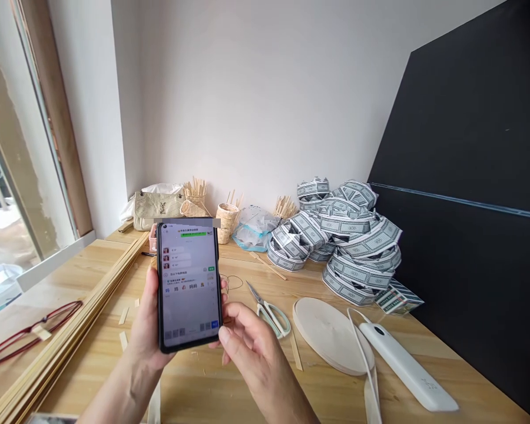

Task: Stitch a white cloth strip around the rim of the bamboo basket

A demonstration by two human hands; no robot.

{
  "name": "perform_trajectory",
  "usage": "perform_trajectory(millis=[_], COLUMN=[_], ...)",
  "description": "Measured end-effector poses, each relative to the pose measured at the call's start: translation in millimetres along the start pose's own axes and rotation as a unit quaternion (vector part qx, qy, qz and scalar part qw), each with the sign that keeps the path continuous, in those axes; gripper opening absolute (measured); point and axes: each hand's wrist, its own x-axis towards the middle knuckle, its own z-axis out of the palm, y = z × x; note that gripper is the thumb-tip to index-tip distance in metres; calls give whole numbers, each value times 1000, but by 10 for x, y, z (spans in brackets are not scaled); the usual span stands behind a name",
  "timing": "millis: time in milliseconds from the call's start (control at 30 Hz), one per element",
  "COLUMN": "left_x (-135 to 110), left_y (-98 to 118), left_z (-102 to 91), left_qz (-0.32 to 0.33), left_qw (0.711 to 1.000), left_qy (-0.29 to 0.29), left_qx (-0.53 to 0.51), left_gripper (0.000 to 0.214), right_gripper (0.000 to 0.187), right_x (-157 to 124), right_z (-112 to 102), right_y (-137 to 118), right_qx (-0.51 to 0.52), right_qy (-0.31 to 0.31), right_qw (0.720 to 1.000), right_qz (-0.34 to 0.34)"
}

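A smartphone (189, 282) in a dark case is held up over the table, its lit screen showing a chat with an on-screen keyboard panel. My left hand (145, 318) is closed around its left side, with fingertips showing past the right edge. At the lower right corner, my right hand (251, 347) has its thumb against the phone's edge and its fingers curled partly behind it. Beyond my right hand lie scissors (269, 312) with pale green and white handles. A flat roll of cream ribbon (331, 334) rests to their right.
Stacked rolls of patterned grey-white strip (357, 247) stand at the right, beside a black panel (468, 176). A white elongated device (408, 365) lies in front. Long thin wooden strips (75, 330) and red-framed glasses (30, 335) lie left. A beige handbag (152, 211) stands at the back.
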Motion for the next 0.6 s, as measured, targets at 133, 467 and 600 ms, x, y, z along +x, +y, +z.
perform_trajectory(millis=[133,467,600], left_x=[-42,-136,-124], left_y=[-4,-96,-127], left_z=[-55,-190,-126], left_qz=[-4,-58,-55], left_qw=[1000,998,998], left_qy=[2,-12,-6], left_qx=[-4,-20,-24], left_gripper=[58,48,44], right_gripper=[31,20,17], right_x=[38,235,262], right_z=[-49,-48,-56], right_y=[-51,-296,-274], right_qx=[-53,-3,-48], right_qy=[112,32,53], right_qw=[989,998,996], right_qz=[-78,-51,-49])
